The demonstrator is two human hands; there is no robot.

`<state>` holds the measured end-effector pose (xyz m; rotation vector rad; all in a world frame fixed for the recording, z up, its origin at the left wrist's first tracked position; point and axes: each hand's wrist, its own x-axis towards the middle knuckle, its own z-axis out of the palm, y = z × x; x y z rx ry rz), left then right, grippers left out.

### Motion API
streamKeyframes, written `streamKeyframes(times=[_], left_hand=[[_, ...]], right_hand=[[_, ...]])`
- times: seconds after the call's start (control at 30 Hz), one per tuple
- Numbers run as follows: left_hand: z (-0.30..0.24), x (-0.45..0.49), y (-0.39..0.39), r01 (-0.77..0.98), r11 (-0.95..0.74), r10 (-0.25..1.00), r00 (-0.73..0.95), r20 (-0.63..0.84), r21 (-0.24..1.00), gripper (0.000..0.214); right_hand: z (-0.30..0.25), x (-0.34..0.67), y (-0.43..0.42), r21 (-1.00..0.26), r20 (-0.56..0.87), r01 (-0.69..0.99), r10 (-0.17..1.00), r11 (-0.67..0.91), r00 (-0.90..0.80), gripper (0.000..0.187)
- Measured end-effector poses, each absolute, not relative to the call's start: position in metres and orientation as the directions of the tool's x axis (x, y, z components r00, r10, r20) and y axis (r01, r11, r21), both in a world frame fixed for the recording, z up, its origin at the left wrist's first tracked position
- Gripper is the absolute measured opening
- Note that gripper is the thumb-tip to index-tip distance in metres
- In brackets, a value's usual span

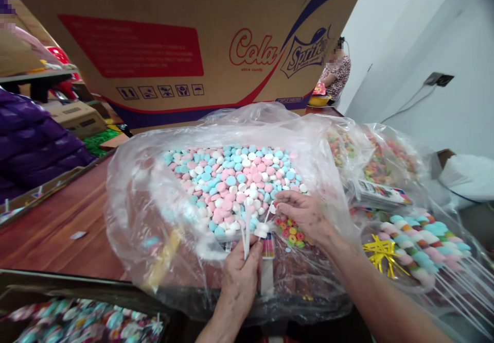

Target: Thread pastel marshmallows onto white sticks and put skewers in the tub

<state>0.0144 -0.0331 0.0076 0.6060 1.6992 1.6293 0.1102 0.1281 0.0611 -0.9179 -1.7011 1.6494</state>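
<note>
Several thin white sticks (246,232) stand up from my left hand (241,271), which is closed around their lower ends. My right hand (299,211) is pinched on a small white piece (272,208) at the top of a slanting stick; whether it is a candy is hard to tell. Lower on that stick sits a white candy (262,229), just above my left fingers. Behind both hands lies a pile of pink, blue and white candies (231,181) in a clear plastic bag (127,199). Colourful ring candies (291,230) lie under my right wrist.
A large cardboard box (216,34) stands behind the bag. At the right are finished candy sticks (428,245), yellow twist ties (382,255), a stack of printed packets (380,193) and bagged rings (389,150). Wrapped candies fill a box (85,320) at lower left. A person (336,78) sits beyond.
</note>
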Motion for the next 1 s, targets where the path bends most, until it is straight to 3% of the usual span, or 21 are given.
streamKeyframes(times=[0.1, 0.23, 0.33, 0.47, 0.6, 0.7, 0.83, 1.0], left_hand=[[0.008, 0.015, -0.032, -0.110, 0.128, 0.759, -0.629, -0.169, 0.986, 0.029], [0.015, 0.015, -0.034, -0.096, 0.177, 0.799, -0.567, -0.200, 0.980, 0.028], [0.019, 0.015, -0.035, -0.082, 0.204, 0.805, -0.552, -0.215, 0.975, 0.027], [0.024, 0.014, -0.034, -0.067, 0.195, 0.792, -0.577, -0.198, 0.978, 0.030], [0.026, 0.015, -0.033, -0.053, 0.168, 0.777, -0.608, -0.165, 0.984, 0.030], [0.024, 0.017, -0.032, -0.058, 0.170, 0.762, -0.625, -0.169, 0.984, 0.029], [0.020, 0.018, -0.033, -0.084, 0.156, 0.759, -0.627, -0.174, 0.984, 0.030], [0.019, 0.013, -0.033, -0.111, 0.139, 0.752, -0.635, -0.178, 0.984, 0.033]], right_hand=[[0.064, 0.113, 0.128, -0.993, -0.083, -0.022, 0.830, -0.113, -0.552, 0.033], [0.063, 0.114, 0.126, -0.995, -0.039, -0.062, 0.846, -0.085, -0.532, 0.029], [0.061, 0.116, 0.125, -0.996, 0.073, -0.004, 0.832, 0.084, -0.550, 0.024], [0.062, 0.121, 0.123, -0.882, 0.340, 0.075, 0.737, 0.466, -0.584, 0.016], [0.063, 0.123, 0.115, -0.794, 0.455, 0.078, 0.673, 0.603, -0.583, 0.021], [0.057, 0.120, 0.103, -0.829, 0.418, 0.066, 0.693, 0.556, -0.588, 0.022], [0.050, 0.115, 0.079, -0.940, 0.229, 0.065, 0.761, 0.335, -0.607, 0.023], [0.054, 0.117, 0.070, -0.953, 0.183, 0.048, 0.697, 0.298, -0.694, 0.026]])
